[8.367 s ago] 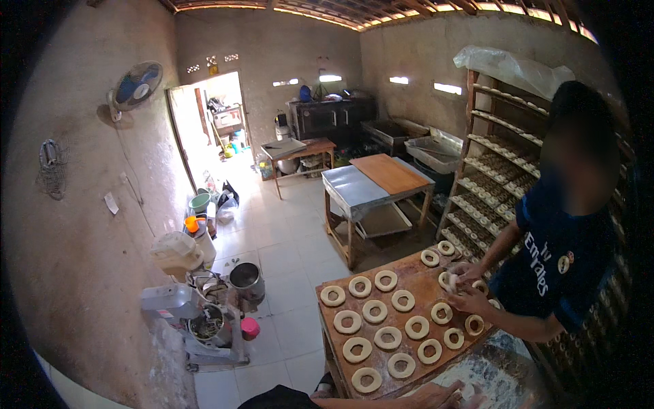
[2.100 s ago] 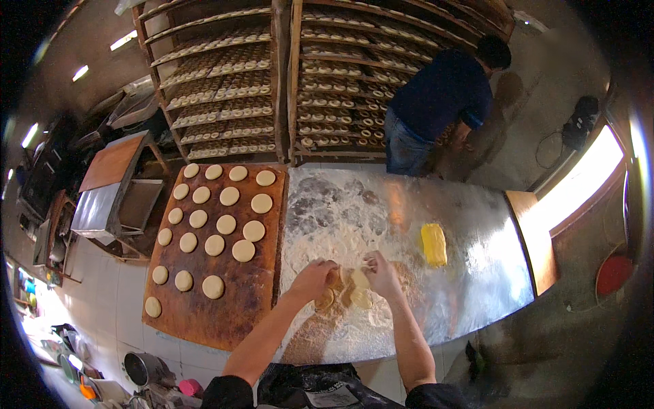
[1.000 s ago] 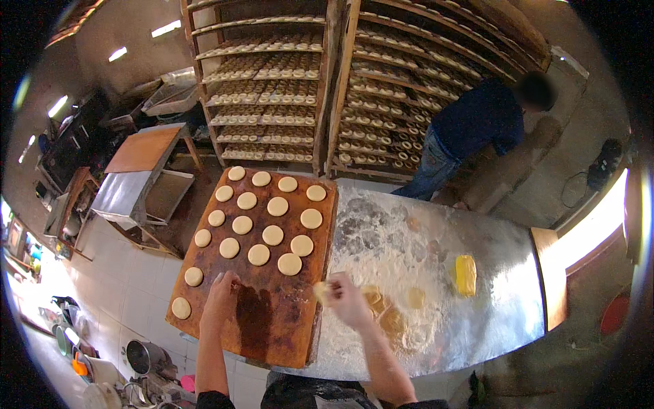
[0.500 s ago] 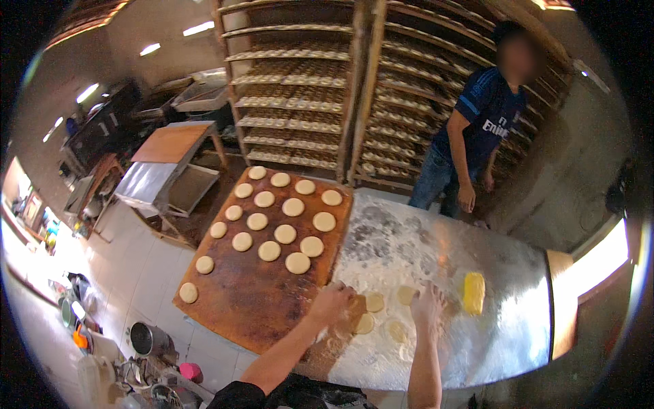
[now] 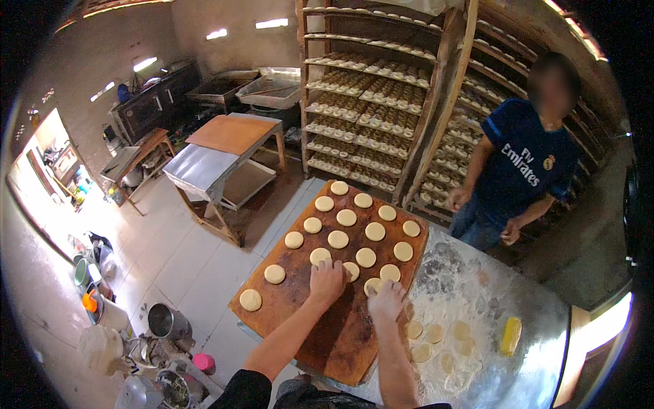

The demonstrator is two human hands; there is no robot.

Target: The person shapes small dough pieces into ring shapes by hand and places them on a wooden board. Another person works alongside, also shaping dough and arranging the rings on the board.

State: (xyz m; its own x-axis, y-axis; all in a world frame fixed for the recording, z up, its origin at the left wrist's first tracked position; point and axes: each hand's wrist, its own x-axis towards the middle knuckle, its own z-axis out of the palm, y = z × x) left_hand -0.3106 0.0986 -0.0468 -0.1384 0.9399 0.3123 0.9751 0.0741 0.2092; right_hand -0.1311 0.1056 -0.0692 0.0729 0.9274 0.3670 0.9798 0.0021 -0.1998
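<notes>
Flat, pale dough rounds (image 5: 375,232) lie in rough rows on a brown baking tray (image 5: 300,327). Over the tray's middle is my left hand (image 5: 328,281), its fingers apart and bent downward. They overlap the front edge of one dough round (image 5: 319,255), beside another (image 5: 351,270). My right hand (image 5: 386,303), dusted with flour, has its fingers curled on the edge of a dough round (image 5: 372,285) near the tray's right side. Its fingertips are partly hidden. Thinner dough discs (image 5: 434,332) rest on the floured metal table (image 5: 490,293), right of my right forearm.
A yellow block (image 5: 510,337) sits toward the table's right side. Across the table stands a person (image 5: 531,157) in a dark blue shirt. Tall racks (image 5: 371,102) of small dough pieces rise behind. A low table (image 5: 231,133) and metal pots (image 5: 169,320) are on the left.
Both my hands have moved from the floured table and tray edge onto the dough rounds on the tray. The view has turned left. The person across the table has raised their forearms.
</notes>
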